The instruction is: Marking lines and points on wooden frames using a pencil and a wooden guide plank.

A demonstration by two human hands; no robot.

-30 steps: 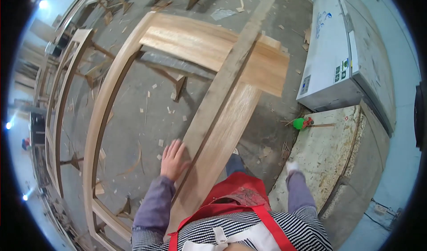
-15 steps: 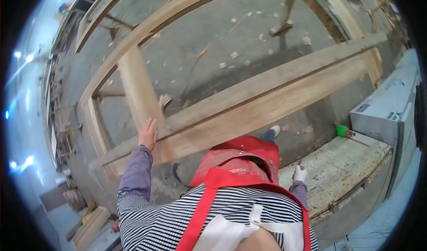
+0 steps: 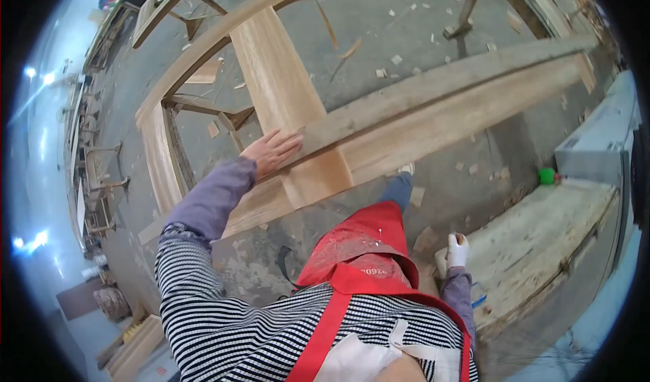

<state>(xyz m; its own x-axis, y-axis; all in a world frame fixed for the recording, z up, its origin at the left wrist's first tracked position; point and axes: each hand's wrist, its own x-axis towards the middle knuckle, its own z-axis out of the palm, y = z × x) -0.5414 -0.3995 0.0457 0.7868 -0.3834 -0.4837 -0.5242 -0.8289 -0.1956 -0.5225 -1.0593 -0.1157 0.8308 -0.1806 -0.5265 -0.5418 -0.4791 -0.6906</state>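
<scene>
Fingers stretched out, my left hand (image 3: 274, 153) lies on the near beam (image 3: 433, 84) of a large wooden frame. Beside its fingertips, a broad pale wood strip (image 3: 277, 70) runs across the frame from the far curved rail (image 3: 203, 40). A pale wood piece (image 3: 318, 179) lies over the beam's near side, next to the hand. Down at my right side, my right hand (image 3: 458, 250) has a white covering and curled fingers; whatever they may hold is hidden. It is near the worn bench (image 3: 528, 253).
A grey box-shaped cabinet (image 3: 596, 141) stands beyond the bench at the right. A green object (image 3: 547, 175) sits at the bench's far end. Wood scraps (image 3: 396, 60) litter the concrete floor. More wooden frames (image 3: 162, 9) stand at the far left.
My left hand has moved right and away from me over the frame, and its fingers now point rightward. One foot has stepped forward. The whole view has shifted.
</scene>
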